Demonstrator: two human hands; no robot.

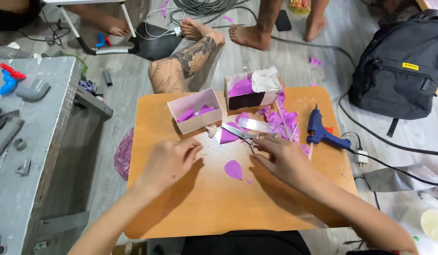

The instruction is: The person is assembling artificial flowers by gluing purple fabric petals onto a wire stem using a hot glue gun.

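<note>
Grey plank flooring runs under a low orange table point(190, 208) crowded along its far edge: a small pink box point(195, 111) of purple scraps near the far left corner, a second box point(252, 89) beside it, a heap of purple paper bits point(280, 120), and a blue glue gun point(320, 130) near the right edge with its cord trailing off to the floor.

The right hand point(285, 158) rests its fingertips on the scissors point(242, 134) at mid-table; whether its grip has closed on the handles I cannot tell. The left hand point(169, 160) lies knuckles up, fingers curled loosely, its grip holding nothing visible. A cut purple petal point(233, 169) lies loose between the hands.

Risks, as I judge them: the blades point toward the left hand, so a quick pull could nick it; a sweeping sleeve could flick the light petal away; a snagged cord could drag the glue gun off the right edge.

Open room is the bare near half of the table; other people's bare feet point(247, 35) stand beyond the far edge.
</note>
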